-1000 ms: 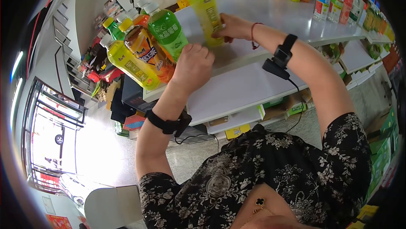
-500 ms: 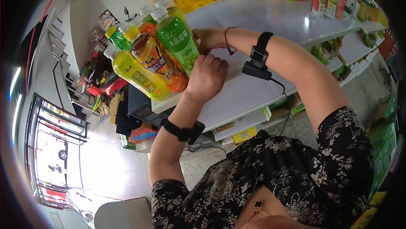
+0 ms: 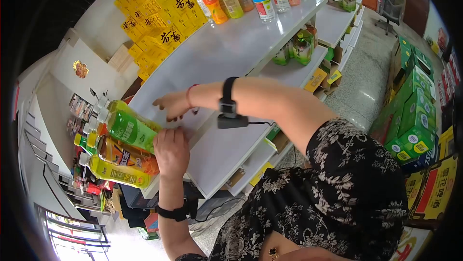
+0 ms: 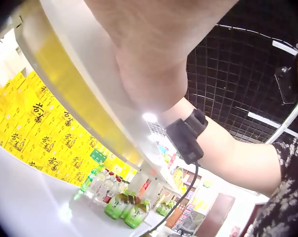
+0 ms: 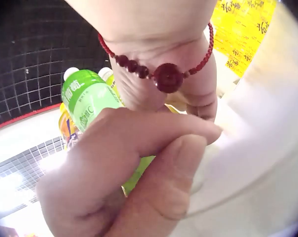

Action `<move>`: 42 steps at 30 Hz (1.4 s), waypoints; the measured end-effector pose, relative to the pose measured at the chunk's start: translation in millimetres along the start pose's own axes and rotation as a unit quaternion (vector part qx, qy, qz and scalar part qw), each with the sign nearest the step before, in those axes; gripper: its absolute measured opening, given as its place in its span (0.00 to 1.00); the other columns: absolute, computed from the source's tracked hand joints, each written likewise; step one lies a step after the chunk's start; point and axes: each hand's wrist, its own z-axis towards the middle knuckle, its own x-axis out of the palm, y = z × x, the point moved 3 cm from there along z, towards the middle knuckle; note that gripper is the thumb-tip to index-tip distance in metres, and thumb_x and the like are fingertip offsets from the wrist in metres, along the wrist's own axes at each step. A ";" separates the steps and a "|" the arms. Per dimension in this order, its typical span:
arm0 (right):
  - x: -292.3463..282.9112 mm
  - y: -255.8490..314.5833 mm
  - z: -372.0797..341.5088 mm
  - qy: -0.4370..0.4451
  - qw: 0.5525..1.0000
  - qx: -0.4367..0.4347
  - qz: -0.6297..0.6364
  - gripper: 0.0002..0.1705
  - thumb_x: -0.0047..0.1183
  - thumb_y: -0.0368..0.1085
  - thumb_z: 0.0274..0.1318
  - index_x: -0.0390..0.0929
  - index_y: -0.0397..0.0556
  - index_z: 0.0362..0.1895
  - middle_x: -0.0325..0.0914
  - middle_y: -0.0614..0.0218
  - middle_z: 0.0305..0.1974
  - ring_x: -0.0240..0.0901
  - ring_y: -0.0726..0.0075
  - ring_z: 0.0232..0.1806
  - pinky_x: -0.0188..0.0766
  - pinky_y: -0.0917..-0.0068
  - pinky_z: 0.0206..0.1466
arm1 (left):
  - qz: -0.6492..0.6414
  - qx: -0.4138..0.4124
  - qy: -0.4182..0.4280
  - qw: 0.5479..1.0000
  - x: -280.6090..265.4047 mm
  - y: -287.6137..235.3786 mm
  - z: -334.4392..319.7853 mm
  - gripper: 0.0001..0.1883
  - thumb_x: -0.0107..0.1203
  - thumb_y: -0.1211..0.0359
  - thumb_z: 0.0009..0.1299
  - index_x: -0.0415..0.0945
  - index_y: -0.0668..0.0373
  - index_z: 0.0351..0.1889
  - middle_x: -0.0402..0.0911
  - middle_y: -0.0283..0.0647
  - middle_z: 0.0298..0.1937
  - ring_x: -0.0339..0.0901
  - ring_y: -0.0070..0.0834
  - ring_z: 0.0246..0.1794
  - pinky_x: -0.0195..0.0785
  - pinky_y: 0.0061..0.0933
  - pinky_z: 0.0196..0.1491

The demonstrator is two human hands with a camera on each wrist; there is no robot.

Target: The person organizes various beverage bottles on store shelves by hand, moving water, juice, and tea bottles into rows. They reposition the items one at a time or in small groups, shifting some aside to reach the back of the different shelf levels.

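Observation:
A green-labelled drink bottle [image 3: 130, 128] stands in a tight group at the shelf's left end, with an orange-labelled tea bottle [image 3: 126, 155] and a yellow-green bottle [image 3: 118, 172] beside it. My left hand [image 3: 172, 152] is at the base of the green bottle, fingers loosely bent; in the right wrist view its thumb [image 5: 186, 158] lies close under the index finger with nothing seen between them. My right hand [image 3: 173, 106], wearing a red bracelet [image 5: 169, 78], is over the shelf top just right of the group, fingers loose and holding nothing. Another yellow-green bottle [image 3: 147, 122] is partly hidden behind the green one.
The long white shelf top [image 3: 193, 66] runs to the far right, where several drink bottles [image 3: 230, 1] stand in a row. Yellow boxes [image 3: 159, 15] are stacked behind it. Green bottles [image 3: 301, 51] sit on a lower shelf, and green cartons [image 3: 410, 121] are stacked across the aisle.
My right hand held a yellow-green bottle upright, carried it left behind the green bottle, and now has let it go. The head view has swung right; the left hand stays by the group.

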 end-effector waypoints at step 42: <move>-368.5 -286.8 -302.8 -0.494 0.860 0.120 0.042 0.35 0.64 0.43 0.46 0.66 0.37 0.54 0.78 0.58 0.43 0.78 0.68 0.31 0.75 0.73 0.31 | -0.363 -0.425 -0.005 0.830 206.4 -99.6 354.8 0.34 0.68 0.57 0.54 0.66 0.68 0.52 0.79 0.51 0.47 0.79 0.39 0.49 0.71 0.35 0.51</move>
